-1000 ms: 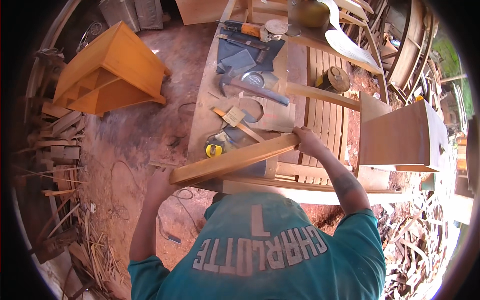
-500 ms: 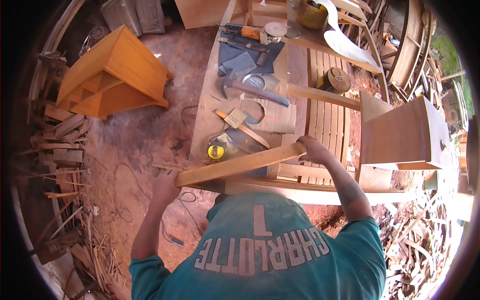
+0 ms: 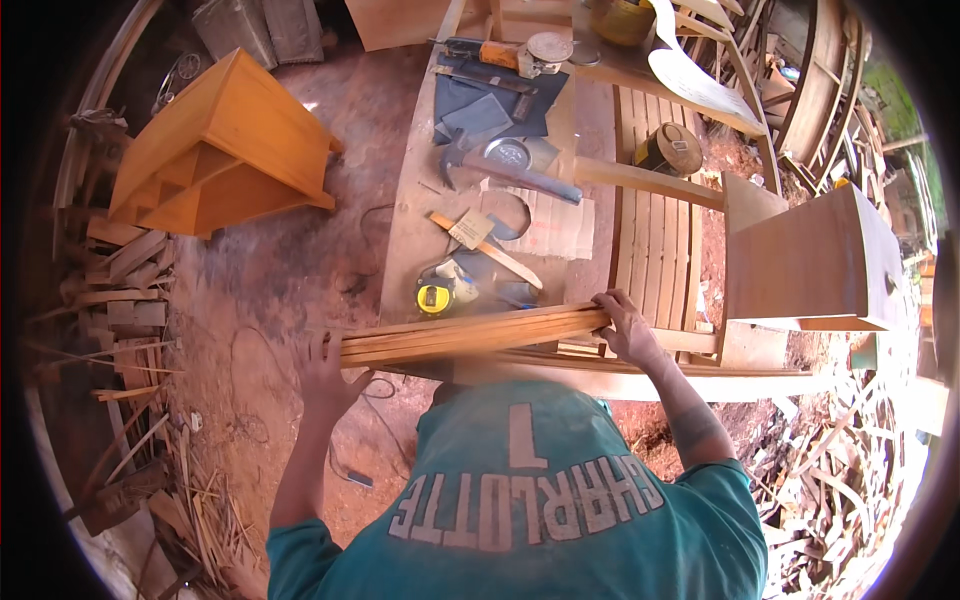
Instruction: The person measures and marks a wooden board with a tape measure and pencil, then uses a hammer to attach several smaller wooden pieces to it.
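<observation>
A long wooden rail (image 3: 470,337) spans the space between my hands, over the near edge of the workbench (image 3: 400,270). A grooved, darker-lined face of it shows. My left hand (image 3: 325,375) holds its left end, thumb below and fingers up at the tip. At the other end, my right hand (image 3: 628,332) grips it. Beyond the rail on the bench lie a yellow tape measure (image 3: 433,296), an orange-handled tool wrapped in sandpaper (image 3: 472,230), and a hammer (image 3: 520,178).
An orange-brown wooden cabinet (image 3: 225,140) stands on the floor at left. A wooden drawer (image 3: 800,260) sits at the bench's right. An orange power tool (image 3: 510,55) and a tin (image 3: 672,150) are farther back. Wood scraps (image 3: 830,480) pile up at right; a cord (image 3: 240,370) crosses the floor.
The rail has turned about its length, so its grooved face shows, and it lies more level. My right hand has come down slightly; my left fingers have shifted at their end.
</observation>
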Demonstrator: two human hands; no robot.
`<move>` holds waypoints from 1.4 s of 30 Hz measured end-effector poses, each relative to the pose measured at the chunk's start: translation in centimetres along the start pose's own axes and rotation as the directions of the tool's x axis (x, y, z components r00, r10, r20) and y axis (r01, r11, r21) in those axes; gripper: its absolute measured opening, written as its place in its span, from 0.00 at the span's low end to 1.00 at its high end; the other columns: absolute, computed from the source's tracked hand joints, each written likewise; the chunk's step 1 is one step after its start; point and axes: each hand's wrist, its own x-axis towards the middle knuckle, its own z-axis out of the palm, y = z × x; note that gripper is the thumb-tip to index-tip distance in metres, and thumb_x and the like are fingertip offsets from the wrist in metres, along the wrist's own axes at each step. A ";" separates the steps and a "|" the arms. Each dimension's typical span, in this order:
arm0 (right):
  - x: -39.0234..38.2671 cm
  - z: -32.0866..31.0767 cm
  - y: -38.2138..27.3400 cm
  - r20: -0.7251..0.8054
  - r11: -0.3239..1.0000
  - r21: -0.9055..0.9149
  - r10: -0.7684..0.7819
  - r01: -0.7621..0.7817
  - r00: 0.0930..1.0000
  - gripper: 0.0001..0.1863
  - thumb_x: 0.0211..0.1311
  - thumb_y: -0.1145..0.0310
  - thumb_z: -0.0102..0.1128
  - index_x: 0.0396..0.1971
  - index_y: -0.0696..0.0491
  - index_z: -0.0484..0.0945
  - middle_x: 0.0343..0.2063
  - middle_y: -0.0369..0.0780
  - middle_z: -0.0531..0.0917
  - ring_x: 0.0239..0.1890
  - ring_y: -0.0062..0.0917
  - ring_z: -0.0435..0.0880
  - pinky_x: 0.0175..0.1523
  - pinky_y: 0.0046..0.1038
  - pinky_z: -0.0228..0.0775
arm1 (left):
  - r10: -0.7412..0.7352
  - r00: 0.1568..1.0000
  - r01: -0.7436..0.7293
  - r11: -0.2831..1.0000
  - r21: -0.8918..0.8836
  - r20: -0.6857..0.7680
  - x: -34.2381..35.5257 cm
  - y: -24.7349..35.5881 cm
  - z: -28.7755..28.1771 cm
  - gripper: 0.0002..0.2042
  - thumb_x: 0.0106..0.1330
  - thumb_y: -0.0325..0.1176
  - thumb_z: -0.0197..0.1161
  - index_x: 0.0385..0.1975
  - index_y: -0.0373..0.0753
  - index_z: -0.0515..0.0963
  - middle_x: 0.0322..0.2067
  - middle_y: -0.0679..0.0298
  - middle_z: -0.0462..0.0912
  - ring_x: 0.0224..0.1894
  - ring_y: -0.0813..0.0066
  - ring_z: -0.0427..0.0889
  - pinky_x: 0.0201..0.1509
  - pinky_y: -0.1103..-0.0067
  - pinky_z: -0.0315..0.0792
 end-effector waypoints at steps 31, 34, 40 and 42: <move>5.8 -3.1 -2.8 -0.309 0.971 -0.222 -0.158 0.091 0.938 0.34 0.55 0.82 0.63 0.64 0.53 0.67 0.57 0.50 0.70 0.58 0.50 0.72 0.60 0.44 0.71 | 0.367 0.930 -0.364 0.929 0.066 -0.033 15.3 -0.9 -0.3 0.31 0.58 0.39 0.71 0.59 0.34 0.68 0.52 0.52 0.75 0.58 0.52 0.72 0.66 0.56 0.60; 9.1 -2.4 -0.8 -0.326 0.954 -0.292 -0.167 0.069 0.930 0.33 0.57 0.80 0.61 0.65 0.55 0.65 0.58 0.51 0.69 0.59 0.51 0.70 0.61 0.44 0.69 | 0.353 0.935 -0.350 0.935 0.053 -0.047 18.6 -1.9 3.9 0.32 0.59 0.40 0.71 0.60 0.34 0.67 0.54 0.53 0.74 0.60 0.52 0.70 0.67 0.56 0.59; 9.9 0.6 2.4 -0.224 0.920 -0.392 -0.077 -0.017 0.972 0.35 0.59 0.76 0.59 0.67 0.58 0.59 0.60 0.52 0.66 0.63 0.50 0.66 0.66 0.46 0.63 | 0.341 0.940 -0.340 0.936 0.096 0.002 20.1 -2.0 8.7 0.32 0.60 0.40 0.70 0.61 0.35 0.65 0.58 0.53 0.72 0.63 0.54 0.68 0.69 0.55 0.56; 9.9 0.4 2.5 -0.246 0.918 -0.397 -0.091 -0.014 0.965 0.35 0.59 0.76 0.58 0.67 0.58 0.60 0.60 0.52 0.65 0.63 0.50 0.66 0.66 0.46 0.63 | 0.349 0.937 -0.349 0.933 0.090 0.010 20.2 -1.9 8.8 0.32 0.61 0.40 0.70 0.62 0.35 0.65 0.59 0.53 0.71 0.64 0.55 0.67 0.70 0.55 0.56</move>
